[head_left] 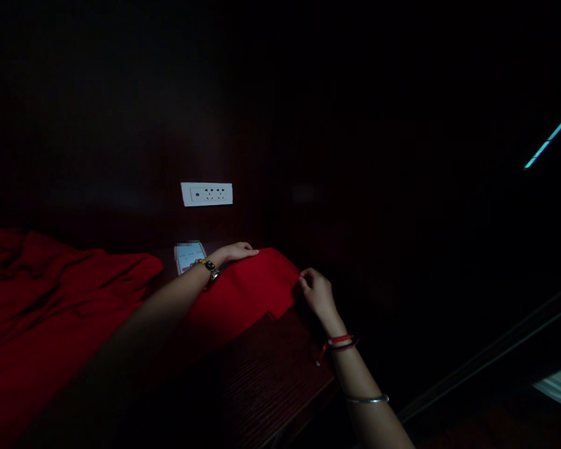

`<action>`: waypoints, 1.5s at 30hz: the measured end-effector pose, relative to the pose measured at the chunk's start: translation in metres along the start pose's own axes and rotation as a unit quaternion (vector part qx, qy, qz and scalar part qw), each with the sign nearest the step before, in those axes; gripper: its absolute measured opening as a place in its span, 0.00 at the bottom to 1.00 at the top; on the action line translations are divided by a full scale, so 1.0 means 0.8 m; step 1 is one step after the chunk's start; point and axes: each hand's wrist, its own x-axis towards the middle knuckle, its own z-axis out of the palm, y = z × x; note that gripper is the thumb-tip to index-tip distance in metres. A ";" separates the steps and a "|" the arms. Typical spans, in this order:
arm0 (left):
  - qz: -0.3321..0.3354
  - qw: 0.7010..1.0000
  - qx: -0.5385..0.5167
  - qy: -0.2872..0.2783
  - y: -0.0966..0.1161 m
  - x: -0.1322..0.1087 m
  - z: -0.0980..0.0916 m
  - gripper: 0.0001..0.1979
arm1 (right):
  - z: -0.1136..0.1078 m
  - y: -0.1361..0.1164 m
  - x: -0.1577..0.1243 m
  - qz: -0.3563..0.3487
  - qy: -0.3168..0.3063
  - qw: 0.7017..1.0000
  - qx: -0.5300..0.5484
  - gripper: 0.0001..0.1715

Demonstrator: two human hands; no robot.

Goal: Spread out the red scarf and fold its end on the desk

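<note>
A red cloth point(247, 293) lies over a dark wooden surface, with a small step in its near edge. My left hand point(237, 251) rests on the cloth's far edge, fingers stretched out flat. At the cloth's right edge my right hand point(315, 290) is closed, thumb and fingertips pinching the fabric. A beaded bracelet and a watch-like band are on the left wrist; red and dark cords and a silver bangle are on the right arm. Just behind the left wrist lies a lit phone point(189, 254), partly covered by the wrist.
More red fabric point(51, 287) lies rumpled at the left. The bare wooden tabletop point(271, 368) shows in front of the cloth, its edge at the right. A white socket panel point(207, 194) is on the dark wall. Much of the right side is too dark to make out.
</note>
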 end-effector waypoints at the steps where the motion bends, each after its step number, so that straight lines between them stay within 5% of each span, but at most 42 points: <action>1: 0.002 1.000 0.010 0.001 -0.004 -0.006 -0.004 0.15 | 0.001 0.002 -0.001 0.005 -0.006 1.000 0.006 0.07; 6: 0.006 0.996 0.057 0.075 -0.007 -0.040 -0.022 0.22 | 0.002 0.009 -0.002 0.027 -0.019 0.999 0.039 0.09; 10: 0.024 0.986 0.116 0.116 0.002 -0.115 -0.005 0.27 | 0.005 0.018 -0.001 0.027 -0.027 0.998 0.039 0.08; 12: 0.096 0.965 0.237 0.059 0.001 -0.172 0.015 0.31 | 0.008 0.023 -0.002 0.009 -0.031 0.999 0.022 0.07; 15: 0.110 0.926 0.359 -0.027 -0.009 -0.251 0.040 0.29 | 0.012 0.028 -0.004 -0.027 -0.038 0.999 0.002 0.12; 19: 0.092 0.897 0.429 -0.057 -0.022 -0.307 0.037 0.24 | 0.014 0.026 -0.006 -0.010 -0.025 0.999 0.035 0.12; 26: 0.037 0.864 0.503 0.001 0.034 -0.335 0.003 0.23 | 0.019 0.027 -0.004 0.101 0.036 0.985 0.137 0.10; 30: 0.039 0.850 0.523 0.044 0.062 -0.357 0.012 0.24 | 0.023 0.035 -0.004 0.124 0.044 0.975 0.179 0.12; 35: 0.054 0.888 0.452 -0.065 0.052 -0.382 0.030 0.22 | 0.026 0.041 -0.002 0.136 0.031 0.965 0.221 0.11; 39: 0.082 0.931 0.316 -0.161 0.053 -0.352 0.003 0.23 | 0.025 0.038 -0.005 0.147 0.031 0.956 0.252 0.11; 42: 0.034 0.951 0.305 -0.043 0.061 -0.312 0.003 0.26 | 0.021 0.031 -0.019 0.157 0.044 0.947 0.276 0.15; 45: 0.003 0.947 0.321 -0.007 0.065 -0.289 0.046 0.43 | 0.013 0.023 -0.044 0.151 0.020 0.943 0.296 0.18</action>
